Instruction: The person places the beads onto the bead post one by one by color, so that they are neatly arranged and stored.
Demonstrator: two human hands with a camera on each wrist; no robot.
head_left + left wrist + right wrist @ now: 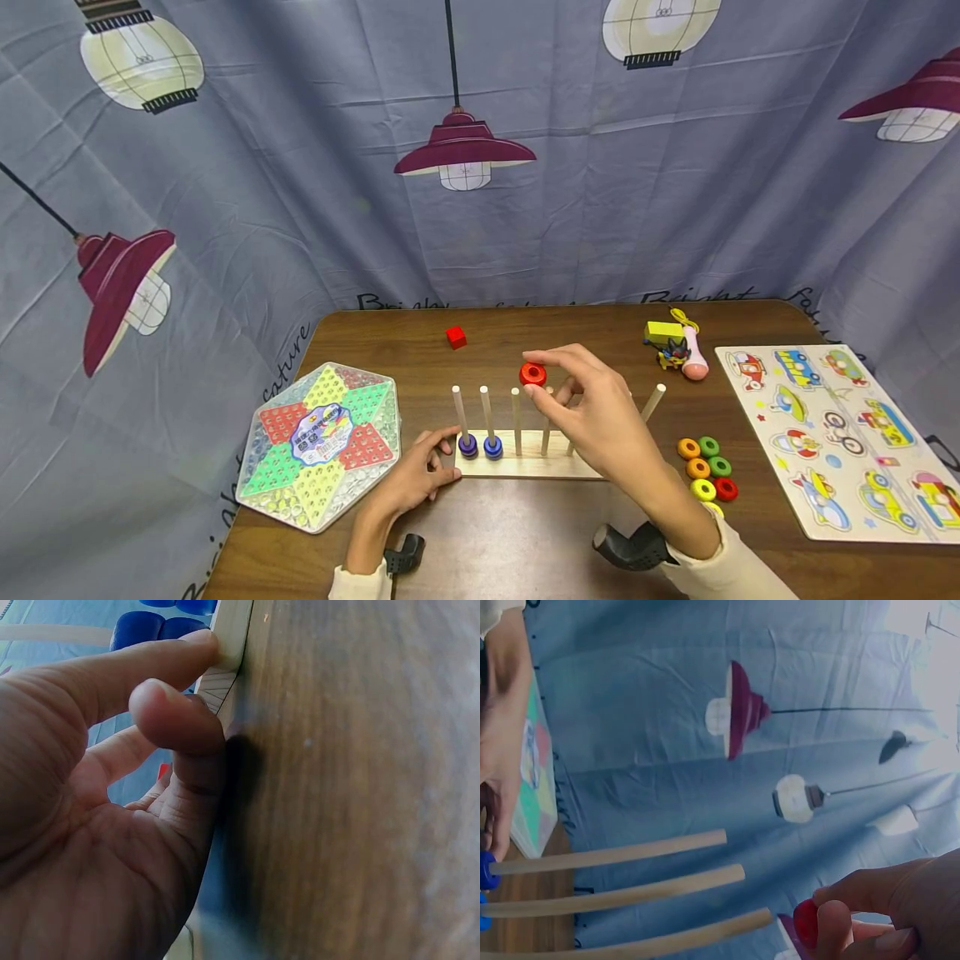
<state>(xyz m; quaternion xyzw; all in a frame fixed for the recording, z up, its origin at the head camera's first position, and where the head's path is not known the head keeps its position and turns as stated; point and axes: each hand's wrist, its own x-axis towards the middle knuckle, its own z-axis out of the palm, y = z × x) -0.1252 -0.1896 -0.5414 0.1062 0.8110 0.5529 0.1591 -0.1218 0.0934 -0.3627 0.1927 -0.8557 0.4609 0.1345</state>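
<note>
A wooden peg stand [487, 467] has upright pegs in a row. Dark blue rings [467, 447] sit low on its leftmost peg, and blue rings [492, 448] on the second. My left hand [416, 471] grips the stand's left end, fingertips at its edge; the left wrist view shows the stand's bare wood [234, 634] under a fingertip. Between thumb and index finger, my right hand [600, 408] pinches a red ring [533, 374], its hole showing. The ring is above peg-top height, between the third peg [516, 417] and the fourth. My right hand hides part of the stand's right side.
Orange rings [688, 448], green rings [720, 466], yellow rings [702, 490] and a red ring [725, 489] lie right of the stand. A Chinese checkers board [322, 446] is at left, a vehicle puzzle board [840, 442] at right. Behind are a red cube [456, 337] and small toys [672, 353].
</note>
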